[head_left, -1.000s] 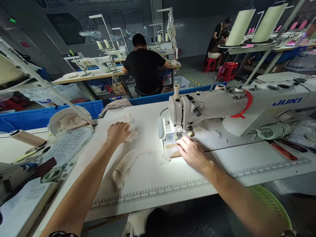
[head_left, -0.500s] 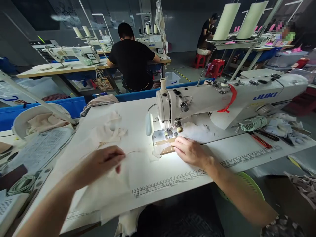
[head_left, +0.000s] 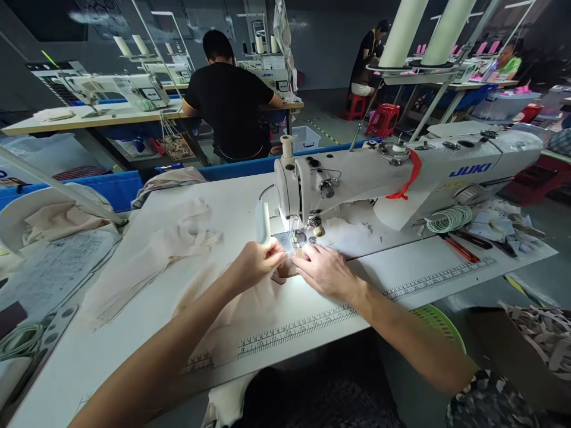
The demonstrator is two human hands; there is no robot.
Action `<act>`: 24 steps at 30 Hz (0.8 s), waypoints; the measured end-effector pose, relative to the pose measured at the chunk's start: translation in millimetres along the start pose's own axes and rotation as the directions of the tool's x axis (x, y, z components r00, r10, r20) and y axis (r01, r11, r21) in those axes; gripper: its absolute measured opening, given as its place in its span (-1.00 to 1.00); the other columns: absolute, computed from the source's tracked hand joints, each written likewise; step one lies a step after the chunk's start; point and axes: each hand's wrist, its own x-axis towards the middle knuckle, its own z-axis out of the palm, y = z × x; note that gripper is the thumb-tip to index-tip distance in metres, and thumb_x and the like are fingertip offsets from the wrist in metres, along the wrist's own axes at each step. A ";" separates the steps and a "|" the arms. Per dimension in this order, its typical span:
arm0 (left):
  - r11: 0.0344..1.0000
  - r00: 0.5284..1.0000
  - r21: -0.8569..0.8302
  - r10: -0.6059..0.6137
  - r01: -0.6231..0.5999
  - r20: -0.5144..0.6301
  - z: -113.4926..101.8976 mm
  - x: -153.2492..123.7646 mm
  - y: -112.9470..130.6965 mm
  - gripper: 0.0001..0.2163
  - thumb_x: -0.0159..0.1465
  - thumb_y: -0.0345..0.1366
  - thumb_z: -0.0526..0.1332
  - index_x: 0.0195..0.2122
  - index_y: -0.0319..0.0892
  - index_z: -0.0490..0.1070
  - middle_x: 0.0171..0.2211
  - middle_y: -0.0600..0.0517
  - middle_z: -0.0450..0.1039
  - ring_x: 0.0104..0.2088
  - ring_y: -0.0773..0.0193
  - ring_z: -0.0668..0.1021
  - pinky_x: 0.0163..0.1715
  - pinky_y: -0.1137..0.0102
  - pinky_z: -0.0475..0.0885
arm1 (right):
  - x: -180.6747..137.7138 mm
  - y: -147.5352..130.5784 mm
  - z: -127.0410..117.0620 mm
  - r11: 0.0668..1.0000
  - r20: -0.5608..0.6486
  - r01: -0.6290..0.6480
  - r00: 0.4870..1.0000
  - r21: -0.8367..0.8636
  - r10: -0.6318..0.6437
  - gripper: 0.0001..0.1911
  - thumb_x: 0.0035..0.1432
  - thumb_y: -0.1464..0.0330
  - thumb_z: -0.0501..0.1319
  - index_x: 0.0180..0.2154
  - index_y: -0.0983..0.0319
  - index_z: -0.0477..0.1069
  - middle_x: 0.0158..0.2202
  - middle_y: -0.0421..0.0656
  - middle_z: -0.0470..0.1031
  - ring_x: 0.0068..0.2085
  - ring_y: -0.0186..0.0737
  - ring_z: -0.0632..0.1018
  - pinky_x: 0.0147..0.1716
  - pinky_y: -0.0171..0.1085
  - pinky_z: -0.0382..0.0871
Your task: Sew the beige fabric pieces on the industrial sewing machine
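- Left hand (head_left: pixel 263 261) has the edge of some sheer fabric (head_left: pixel 250 309) pinched in its fingertips, right by the needle area
- Rest of that piece drapes under the forearm, across the surface (head_left: pixel 232 202) and over the printed ruler (head_left: pixel 303 329)
- Right hand (head_left: pixel 328 272) sits fingers-down just beside the sewing machine's (head_left: pixel 348 181) foot, can't tell if it's gripping anything
- More pale cloth (head_left: pixel 176 241) lies off left

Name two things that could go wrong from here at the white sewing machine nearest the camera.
1. The person's bare left hand and bare right hand are close to the needle area of the white, long-armed JUKI sewing machine; a fingertip might get pricked.
2. The thin, pale-beige cloth on the left hand's near side lies loose and rumpled; it could drag or pucker.
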 end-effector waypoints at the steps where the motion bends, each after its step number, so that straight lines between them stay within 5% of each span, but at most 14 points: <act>1: 0.999 1.000 -0.040 -0.013 0.014 0.028 6.9 7.8 1.0 -0.74 0.23 -0.01 0.19 -0.46 -0.06 0.38 -0.53 0.08 0.51 -0.47 0.23 0.52 -0.42 0.34 0.42 | 0.2 0.0 -0.6 1.000 0.013 -0.003 1.000 -0.004 0.003 -0.72 0.50 0.35 0.09 -0.08 0.25 0.58 -0.23 -0.08 0.46 -0.26 -0.17 0.36 -0.28 -0.19 0.15; 6: 0.994 0.993 -0.015 -0.112 0.112 0.031 21.2 28.4 -10.1 -0.79 0.15 -0.03 0.20 -0.45 -0.04 0.35 -0.50 0.07 0.52 -0.42 0.15 0.57 -0.42 0.30 0.45 | 0.6 -0.3 -4.3 1.000 0.050 -0.002 0.999 0.003 0.002 -0.72 0.48 0.37 0.07 -0.06 0.25 0.57 -0.20 -0.08 0.47 -0.27 -0.18 0.35 -0.28 -0.19 0.16; 24: 0.969 0.970 -0.057 -0.236 0.240 0.059 20.5 28.1 -8.3 -0.78 0.11 -0.02 0.25 -0.47 -0.05 0.39 -0.58 0.10 0.54 -0.46 0.16 0.59 -0.41 0.30 0.42 | -4.4 6.6 -2.2 0.989 0.016 -0.085 0.996 0.118 0.084 -0.66 0.49 0.41 0.02 0.00 0.28 0.57 -0.19 -0.05 0.49 -0.25 -0.17 0.42 -0.24 -0.18 0.30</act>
